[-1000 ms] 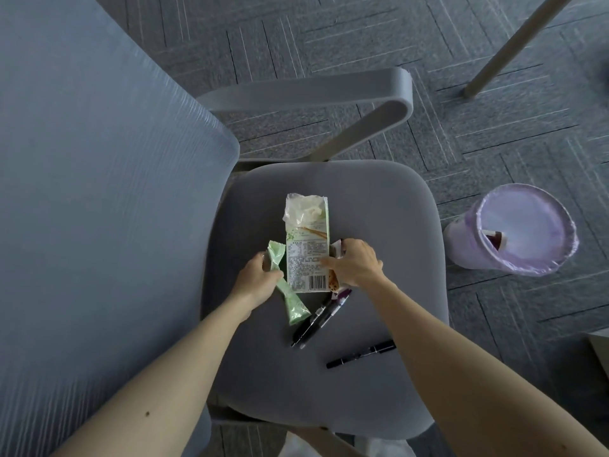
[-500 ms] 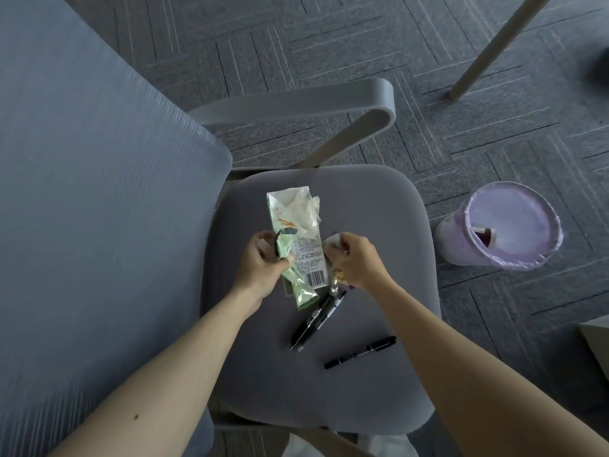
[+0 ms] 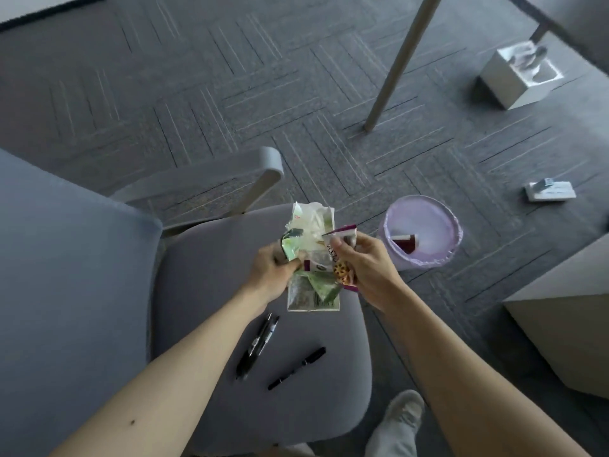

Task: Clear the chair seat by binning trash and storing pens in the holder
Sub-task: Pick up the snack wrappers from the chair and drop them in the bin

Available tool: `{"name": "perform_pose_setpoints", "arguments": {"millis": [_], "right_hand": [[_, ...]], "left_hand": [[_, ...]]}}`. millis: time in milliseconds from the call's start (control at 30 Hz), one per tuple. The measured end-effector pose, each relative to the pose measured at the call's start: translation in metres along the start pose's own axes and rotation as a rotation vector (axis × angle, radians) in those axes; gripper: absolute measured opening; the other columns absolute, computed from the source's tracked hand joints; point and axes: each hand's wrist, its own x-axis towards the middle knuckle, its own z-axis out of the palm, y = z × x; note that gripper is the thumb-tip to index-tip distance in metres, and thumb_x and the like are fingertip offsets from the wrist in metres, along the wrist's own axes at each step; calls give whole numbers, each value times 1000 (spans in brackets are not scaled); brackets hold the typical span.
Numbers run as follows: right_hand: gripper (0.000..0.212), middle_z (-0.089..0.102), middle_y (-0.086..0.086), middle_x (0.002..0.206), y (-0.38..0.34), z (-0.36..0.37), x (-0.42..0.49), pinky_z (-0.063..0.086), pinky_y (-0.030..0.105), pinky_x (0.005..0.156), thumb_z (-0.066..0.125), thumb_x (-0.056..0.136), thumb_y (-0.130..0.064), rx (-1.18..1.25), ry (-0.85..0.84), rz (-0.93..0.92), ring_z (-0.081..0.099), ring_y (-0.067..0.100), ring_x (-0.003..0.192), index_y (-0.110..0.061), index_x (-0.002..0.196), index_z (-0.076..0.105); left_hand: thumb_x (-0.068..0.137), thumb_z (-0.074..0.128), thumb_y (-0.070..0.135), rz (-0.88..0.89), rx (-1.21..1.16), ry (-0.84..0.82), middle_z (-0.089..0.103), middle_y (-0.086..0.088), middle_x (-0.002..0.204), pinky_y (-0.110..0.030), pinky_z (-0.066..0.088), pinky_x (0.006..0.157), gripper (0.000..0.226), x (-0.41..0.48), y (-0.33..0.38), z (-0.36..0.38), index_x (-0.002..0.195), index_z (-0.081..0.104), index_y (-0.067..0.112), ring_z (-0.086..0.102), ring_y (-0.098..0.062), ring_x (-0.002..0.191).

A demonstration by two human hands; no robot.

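My left hand (image 3: 272, 270) grips a bunch of green and white snack wrappers (image 3: 309, 255), lifted above the grey chair seat (image 3: 204, 291). My right hand (image 3: 365, 265) holds a purple-edged wrapper (image 3: 342, 258) with a cookie picture, right beside the green ones. On the seat lie two black pens side by side (image 3: 258, 344) and a black marker (image 3: 296, 367). A bin (image 3: 423, 234) lined with a lilac bag stands on the floor to the right of the chair, with a dark red box inside it.
The chair's backrest (image 3: 66, 291) fills the left, its armrest (image 3: 211, 183) beyond the seat. A pale table leg (image 3: 395, 64) slants at the top, a white box (image 3: 517, 74) and a small flat item (image 3: 550, 191) lie on the carpet, a beige cabinet (image 3: 566, 308) stands at right.
Both hands have lifted the wrappers off the seat and moved them up and toward the bin side. The view has tilted up, showing more floor. The pens stay put.
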Motion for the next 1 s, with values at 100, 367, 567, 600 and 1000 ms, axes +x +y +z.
{"name": "perform_pose_setpoints", "arguments": {"millis": [100,367,567,600,1000], "right_hand": [[10,72,12,83,-20,-53,-15,61,37,66,58,93,-9,142,-65,68,71,22,72,-1,93,64],[77,74,5,92,-34,-221,-32,58,38,81,57,84,19,101,114,40,71,20,91,-32,132,25],[21,74,11,97,-41,-343,-28,56,58,84,67,85,-1,-40,387,153,71,34,94,-11,103,65],[17,74,9,96,-42,-360,-22,57,56,83,69,85,-8,-64,436,174,72,31,91,-13,101,66],[17,59,7,94,-12,-423,100,45,40,73,58,89,-19,-588,672,187,56,29,90,-10,101,51]], "left_hand": [[83,70,34,3,53,-97,75,-9,81,-35,49,65,24,1,30,42,83,72,10,66,-20,73],[98,53,28,-82,-25,-309,74,4,95,-25,55,77,19,-4,106,200,92,70,24,69,-11,90],[100,48,21,-158,-25,-268,62,-21,87,-45,60,76,23,28,150,293,89,68,22,61,-32,79],[100,49,16,-172,-33,-256,63,-22,91,-46,61,73,17,37,154,305,94,65,16,63,-33,79],[92,55,23,-218,197,-157,67,-9,77,-29,44,48,15,167,131,364,80,65,21,59,-21,56]]}}
